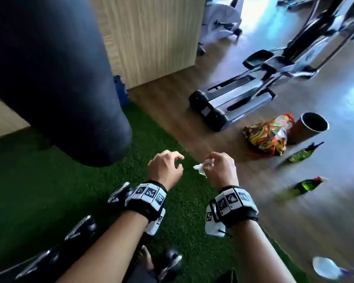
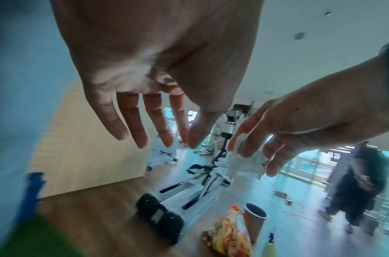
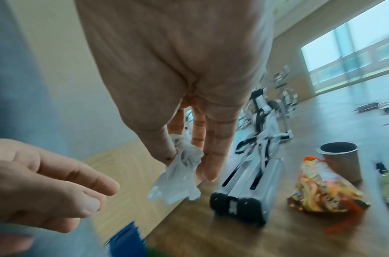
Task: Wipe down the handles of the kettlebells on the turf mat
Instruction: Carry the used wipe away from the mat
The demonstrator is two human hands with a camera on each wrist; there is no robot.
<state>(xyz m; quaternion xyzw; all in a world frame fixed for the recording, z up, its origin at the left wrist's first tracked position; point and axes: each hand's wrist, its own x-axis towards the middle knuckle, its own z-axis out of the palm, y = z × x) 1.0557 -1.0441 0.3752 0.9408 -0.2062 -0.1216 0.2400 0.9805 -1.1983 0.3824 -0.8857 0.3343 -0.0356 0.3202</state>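
While our right hand (image 1: pixel 219 168) pinches a crumpled white wipe (image 1: pixel 199 169) between thumb and fingers (image 3: pixel 207 156), our left hand (image 1: pixel 165 170) hovers just beside it at nine o'clock, loosely curled and holding nothing. We judge this the readying step: the wipe is in hand but no handle is touched. The kettlebells (image 1: pixel 170 262) sit low at six to seven o'clock on the turf mat (image 1: pixel 182 201), so next we must turn down and bring the wipe onto a handle. Only the head view shows the kettlebells; the left wrist view alone shows a person (image 2: pixel 363 182) walking at three o'clock.
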